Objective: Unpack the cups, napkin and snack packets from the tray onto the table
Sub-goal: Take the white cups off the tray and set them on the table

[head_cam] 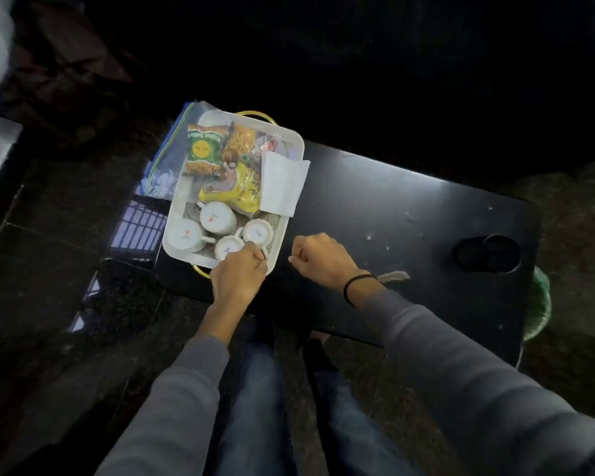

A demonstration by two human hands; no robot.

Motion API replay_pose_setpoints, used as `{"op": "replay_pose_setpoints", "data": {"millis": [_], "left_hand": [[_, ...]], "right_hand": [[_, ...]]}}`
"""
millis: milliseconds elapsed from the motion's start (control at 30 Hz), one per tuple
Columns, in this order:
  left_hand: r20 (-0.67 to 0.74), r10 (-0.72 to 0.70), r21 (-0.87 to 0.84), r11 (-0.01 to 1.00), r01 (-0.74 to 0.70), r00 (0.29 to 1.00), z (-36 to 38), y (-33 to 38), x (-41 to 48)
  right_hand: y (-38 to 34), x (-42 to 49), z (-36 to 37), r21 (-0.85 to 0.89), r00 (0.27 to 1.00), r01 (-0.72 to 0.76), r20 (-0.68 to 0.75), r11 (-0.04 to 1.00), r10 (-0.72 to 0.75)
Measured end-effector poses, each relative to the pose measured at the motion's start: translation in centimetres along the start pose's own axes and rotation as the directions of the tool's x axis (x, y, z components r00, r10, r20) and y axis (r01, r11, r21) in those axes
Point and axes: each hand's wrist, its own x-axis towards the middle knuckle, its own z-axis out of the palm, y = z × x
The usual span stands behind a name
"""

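Observation:
A white tray [291, 135] with gold handles sits on the left end of a black table [409, 207]. Several white cups lie upturned in its near half: two large ones [217, 218] [185, 234] and two small ones [259, 231] [228, 248]. Behind them lie a green snack packet [203, 149], an orange one [243, 140] and a yellow one [236, 188]. A white napkin [282, 182] hangs over the tray's right rim. My left hand [239, 273] rests at the tray's near corner, fingers closed around the small cups' edge. My right hand [320, 257] is curled just right of the tray, holding nothing.
A clear zip bag [167, 159] hangs off the table's left edge beside the tray. A dark cylindrical cup holder [488, 252] stands at the table's right end, with a green object [540, 304] beyond that edge. My legs are below the near edge.

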Motion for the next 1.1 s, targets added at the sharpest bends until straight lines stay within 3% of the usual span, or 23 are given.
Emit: {"op": "replay_pose_setpoints", "data": {"millis": [433, 633, 800, 967, 1100], "left_hand": [[-0.081, 0.009, -0.16, 0.987, -0.022, 0.997, 1.7, -3.8, 4.5], [-0.074, 0.024, -0.229, 0.973, -0.04, 0.997, 2.0, -4.3, 4.6], [-0.062, 0.0, -0.271, 0.962, -0.017, 0.998, 1.2, -3.2, 4.2], [0.16, -0.07, -0.46, 0.877, 0.137, 0.985, 1.1, -0.3, 3.7], [0.447, -0.063, -0.677, 0.629, 0.383, 0.892, 2.7, 1.8, 3.1]], "right_hand": [[-2.7, 8.3, 5.7, 0.1, 0.996, 0.033, -0.086, 0.994, -0.024], [-2.7, 9.9, 7.0, 0.049, 0.988, 0.077, -0.14, 0.996, -0.069], [-1.8, 8.4, 6.6, 0.206, 0.957, 0.094, -0.287, 0.974, -0.031], [0.2, 5.1, 5.5, 0.45, 0.927, 0.132, -0.371, 0.883, 0.05], [2.8, 2.1, 5.1, 0.59, 0.921, 0.074, -0.35, 0.804, 0.172]]}}
